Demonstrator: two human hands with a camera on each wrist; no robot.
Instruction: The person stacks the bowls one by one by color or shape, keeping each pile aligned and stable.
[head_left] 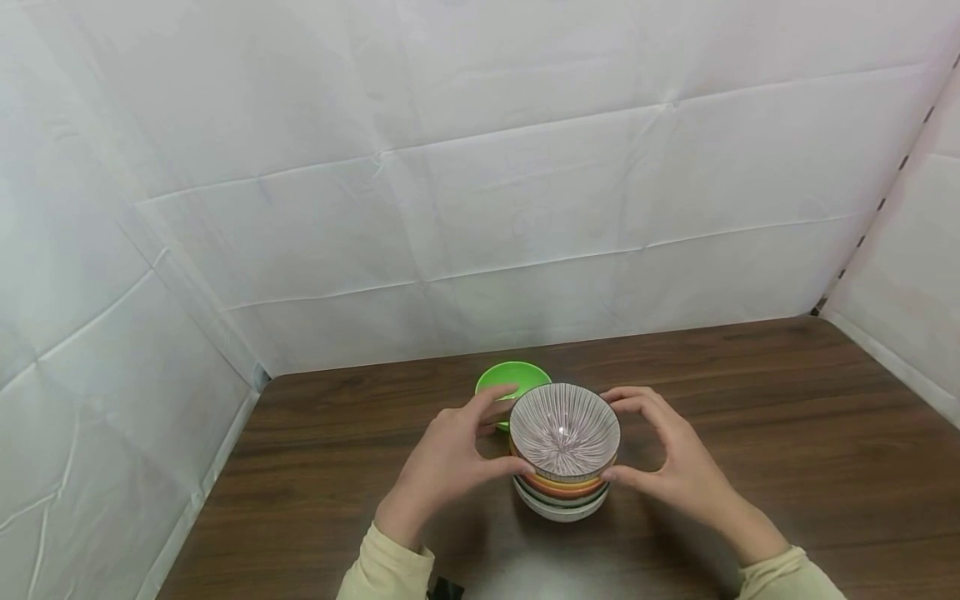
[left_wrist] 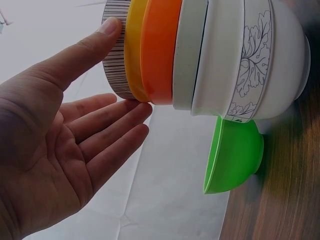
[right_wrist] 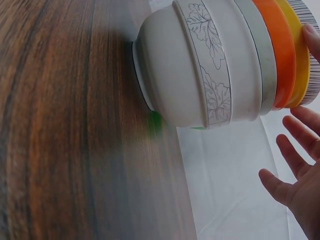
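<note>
A stack of nested bowls stands on the table, topped by a striped bowl (head_left: 564, 429) with fine dark lines. Under it come a yellow bowl (left_wrist: 134, 50), an orange bowl (left_wrist: 161, 55), a pale grey-green bowl (left_wrist: 190, 55) and, lowest, a white bowl (right_wrist: 165, 70) with a leaf-pattern band. My left hand (head_left: 450, 462) holds the striped bowl's left side, thumb at the near rim and fingers farther round. On the other side my right hand (head_left: 682, 467) grips the same bowl with thumb and fingers. Some fingers of both hands extend free of the stack.
A green bowl (head_left: 525, 377) sits just behind the stack, partly hidden by it and by the left fingers. The brown wooden table (head_left: 787, 417) ends against a white sheet wall (head_left: 525, 208). A small black object (head_left: 447, 588) lies near the left sleeve.
</note>
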